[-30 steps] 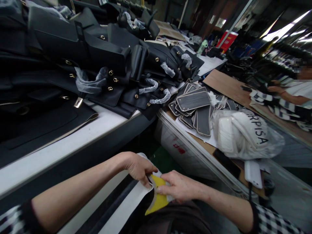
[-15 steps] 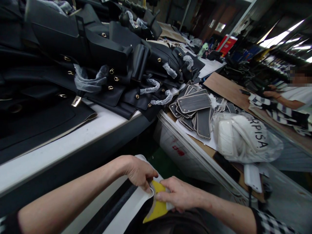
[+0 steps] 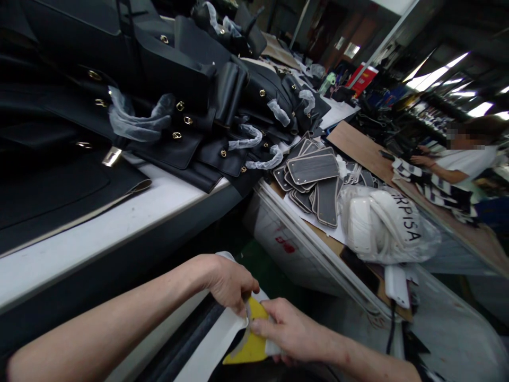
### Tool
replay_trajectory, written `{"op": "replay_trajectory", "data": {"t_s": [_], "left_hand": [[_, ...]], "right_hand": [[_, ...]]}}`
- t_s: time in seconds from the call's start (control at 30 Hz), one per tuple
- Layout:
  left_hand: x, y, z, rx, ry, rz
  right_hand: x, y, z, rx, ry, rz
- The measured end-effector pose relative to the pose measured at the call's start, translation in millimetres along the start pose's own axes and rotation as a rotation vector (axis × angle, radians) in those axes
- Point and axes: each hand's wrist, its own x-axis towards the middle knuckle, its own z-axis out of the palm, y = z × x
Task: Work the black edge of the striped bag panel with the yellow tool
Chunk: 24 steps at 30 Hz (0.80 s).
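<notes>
While the left hand [image 3: 227, 281] is hardly shifted, its grip pinched on the far end of the white strip [image 3: 214, 345], the yellow piece [image 3: 250, 345] has been tipped by the right hand [image 3: 294, 330], its lower point swung leftward. The yellow piece is pinched between thumb and fingers at the near centre, just right of the strip. By that swing, its curved edge seems to be kept close along the strip. Black bags [image 3: 178, 63] are piled on the bench [image 3: 170, 188], far left.
</notes>
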Motion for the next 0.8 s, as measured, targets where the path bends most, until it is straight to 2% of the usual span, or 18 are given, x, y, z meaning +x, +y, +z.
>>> {"op": "replay_trajectory", "data": {"t_s": [0.27,0.47,0.6,0.67,0.8], "left_hand": [[2,-2,0.6,0.014,0.019,0.015],[1,-6,-1.8,0.0,0.014,0.049],[-4,-3,-6.1,0.07,0.009,0.044],[-8,0,-5.8,0.108,0.073,0.02],[-16,3,2.0,0.131,0.317,-0.093]], "right_hand": [[6,6,20,0.062,0.099,0.067],[14,-5,36,0.174,0.107,0.072],[24,2,44,0.219,0.091,0.058],[28,8,49,0.217,0.126,0.066],[31,13,60,0.277,0.146,0.156]]}}
